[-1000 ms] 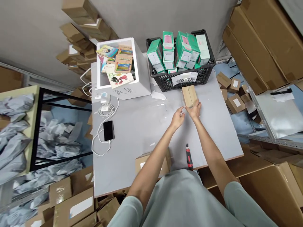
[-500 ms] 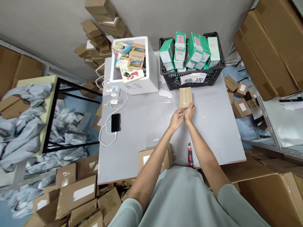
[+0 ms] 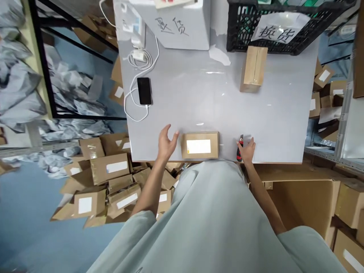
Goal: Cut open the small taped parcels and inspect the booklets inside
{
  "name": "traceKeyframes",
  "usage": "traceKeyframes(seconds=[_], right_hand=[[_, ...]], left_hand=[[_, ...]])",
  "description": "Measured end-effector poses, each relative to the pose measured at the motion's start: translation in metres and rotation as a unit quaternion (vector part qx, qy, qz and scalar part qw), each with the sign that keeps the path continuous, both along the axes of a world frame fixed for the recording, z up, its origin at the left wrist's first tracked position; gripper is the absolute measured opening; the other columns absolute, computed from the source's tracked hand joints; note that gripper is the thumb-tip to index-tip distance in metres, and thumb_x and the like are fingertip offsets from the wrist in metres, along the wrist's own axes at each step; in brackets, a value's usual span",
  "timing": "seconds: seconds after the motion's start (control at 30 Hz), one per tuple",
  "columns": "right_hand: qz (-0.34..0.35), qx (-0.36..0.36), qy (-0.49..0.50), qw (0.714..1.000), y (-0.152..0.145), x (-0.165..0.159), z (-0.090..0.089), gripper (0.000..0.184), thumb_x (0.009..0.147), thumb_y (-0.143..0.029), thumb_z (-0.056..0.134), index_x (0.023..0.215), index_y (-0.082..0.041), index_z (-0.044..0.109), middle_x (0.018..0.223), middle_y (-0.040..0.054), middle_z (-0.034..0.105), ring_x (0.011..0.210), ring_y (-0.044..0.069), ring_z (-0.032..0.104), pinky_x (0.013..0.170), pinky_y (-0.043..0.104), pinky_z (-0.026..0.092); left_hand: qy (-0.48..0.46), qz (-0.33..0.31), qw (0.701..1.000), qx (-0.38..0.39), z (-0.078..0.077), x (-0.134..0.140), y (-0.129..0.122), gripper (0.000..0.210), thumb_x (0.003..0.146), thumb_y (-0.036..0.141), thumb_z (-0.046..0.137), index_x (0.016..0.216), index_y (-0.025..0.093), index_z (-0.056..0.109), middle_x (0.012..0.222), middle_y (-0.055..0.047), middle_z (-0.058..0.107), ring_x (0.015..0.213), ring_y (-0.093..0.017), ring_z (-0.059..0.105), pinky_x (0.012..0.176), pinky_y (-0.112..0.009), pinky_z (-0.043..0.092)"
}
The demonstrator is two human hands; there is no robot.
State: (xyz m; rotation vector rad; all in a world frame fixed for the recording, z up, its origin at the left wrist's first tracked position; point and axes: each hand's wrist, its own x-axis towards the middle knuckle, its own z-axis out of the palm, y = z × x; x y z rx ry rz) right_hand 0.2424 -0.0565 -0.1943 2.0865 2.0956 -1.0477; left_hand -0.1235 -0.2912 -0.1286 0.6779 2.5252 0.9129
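My left hand (image 3: pixel 167 143) is open, thumb and fingers spread, just left of a cardboard box (image 3: pixel 200 153) with a white label at the table's near edge. A red and black utility knife (image 3: pixel 239 153) lies close to that edge, right of the box. Over its right side is my right hand (image 3: pixel 247 151), fingers apart and the thumb at the knife's body; whether it touches cannot be made out. Farther off stands a taped cardboard box (image 3: pixel 253 68), in front of the black crate (image 3: pixel 273 43), with neither hand on it.
A white foam box (image 3: pixel 184 34) with handwriting stands at the table's far side. On the left lie a phone (image 3: pixel 145 91) and a coiled white cable (image 3: pixel 140 58). Labelled parcels (image 3: pixel 116 167) are heaped beside the table; a large open carton (image 3: pixel 304 204) is at the near right.
Both hands have left the taped box by the crate and moved back to the near edge, left hand by the labelled box, right hand at the knife. The camera view has tilted down.
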Motion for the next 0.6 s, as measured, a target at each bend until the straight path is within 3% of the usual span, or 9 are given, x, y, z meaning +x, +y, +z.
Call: traceKeyframes(seconds=[0.1,0.2,0.27,0.37,0.47,0.6], right_hand=[[-0.003,0.013,-0.032,0.999,-0.018,-0.007,-0.004,0.093,0.085,-0.052,0.078,0.162,-0.012,0.044,0.146,0.0263,0.062,0.137,0.041,0.059,0.119,0.056,0.048],[-0.015,0.039,-0.050,0.998,-0.018,-0.023,-0.004,0.063,0.087,-0.038,0.070,0.144,-0.013,0.060,0.140,0.0239,0.067,0.130,0.036,0.062,0.114,0.050,0.050],[-0.027,0.040,-0.025,0.999,-0.016,-0.035,0.001,0.044,0.085,-0.035,0.068,0.123,-0.014,0.070,0.125,0.0200,0.072,0.117,0.032,0.067,0.109,0.045,0.052],[-0.053,0.016,0.071,0.996,-0.021,-0.054,0.011,0.023,0.084,-0.041,0.067,0.092,-0.019,0.069,0.092,0.0082,0.072,0.091,0.025,0.065,0.092,0.038,0.054],[-0.061,-0.009,0.122,0.991,-0.034,-0.076,0.020,0.030,0.093,-0.049,0.058,0.076,-0.024,0.060,0.070,0.0001,0.061,0.074,0.020,0.058,0.073,0.031,0.051],[-0.079,-0.054,0.183,0.978,-0.049,-0.100,0.035,0.041,0.097,-0.057,0.055,0.070,-0.027,0.049,0.064,-0.0030,0.053,0.063,0.016,0.050,0.060,0.028,0.044]], left_hand=[[-0.043,-0.014,0.999,-0.016,-0.010,0.009,-0.034,0.085,0.099,0.078,0.061,0.157,0.016,0.057,0.162,-0.026,0.059,0.156,-0.039,0.054,0.131,-0.061,0.042],[-0.103,-0.028,0.994,-0.011,-0.021,0.017,-0.046,0.084,0.101,0.076,0.059,0.160,0.017,0.054,0.166,-0.025,0.057,0.159,-0.038,0.051,0.132,-0.061,0.040],[-0.159,-0.029,0.987,-0.002,-0.029,0.020,-0.046,0.083,0.102,0.074,0.056,0.161,0.016,0.053,0.168,-0.024,0.055,0.160,-0.037,0.051,0.133,-0.060,0.039],[-0.246,-0.019,0.969,0.010,-0.038,0.025,-0.039,0.080,0.105,0.073,0.050,0.157,0.013,0.057,0.167,-0.024,0.056,0.158,-0.037,0.053,0.133,-0.057,0.040],[-0.321,-0.021,0.946,0.049,-0.042,0.032,-0.031,0.070,0.108,0.073,0.043,0.147,0.019,0.066,0.160,-0.018,0.065,0.153,-0.034,0.059,0.132,-0.055,0.043],[-0.365,-0.050,0.923,0.109,-0.037,0.038,-0.028,0.071,0.108,0.077,0.041,0.142,0.022,0.070,0.153,-0.015,0.071,0.150,-0.033,0.062,0.131,-0.052,0.044]])
